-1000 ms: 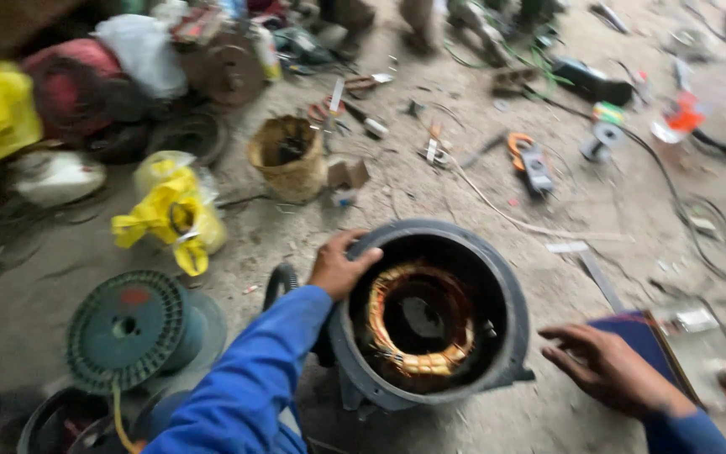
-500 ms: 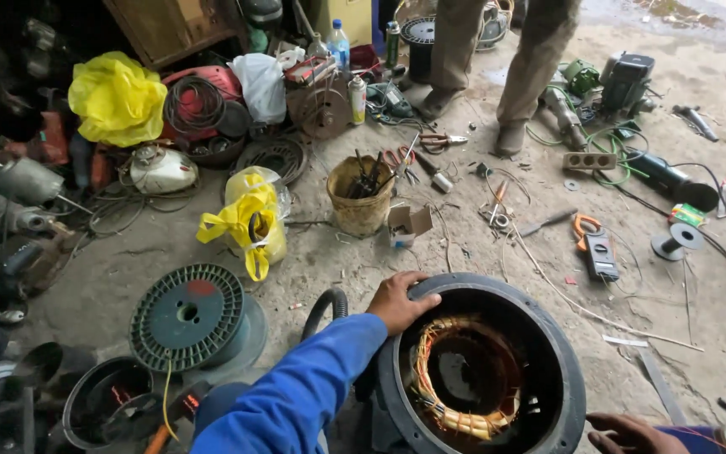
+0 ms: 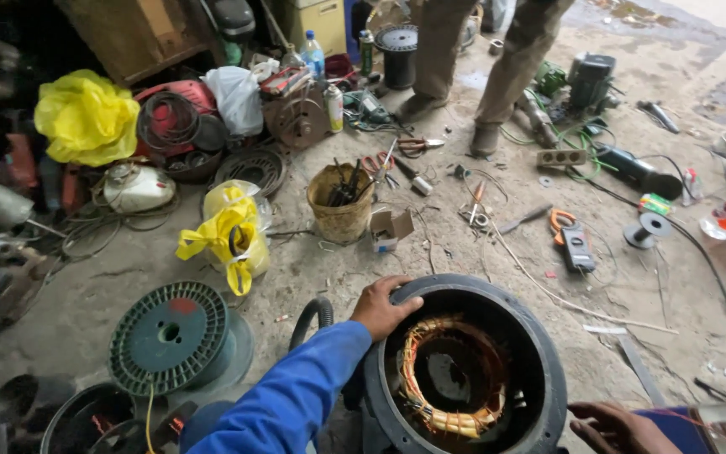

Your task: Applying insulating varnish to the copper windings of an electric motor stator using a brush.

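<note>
On the dirty concrete floor lie a green wire spool [image 3: 170, 335], a knotted yellow plastic bag [image 3: 230, 234], a tan bucket of tools [image 3: 342, 202], a small open cardboard box [image 3: 391, 227], an orange clamp meter [image 3: 573, 242] and another person's legs [image 3: 497, 59].

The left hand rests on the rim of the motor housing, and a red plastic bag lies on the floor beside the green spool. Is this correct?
Not quite: the bag beside the green spool is yellow, not red, as the head view shows. The left hand does rest on the rim of the motor housing.
</note>
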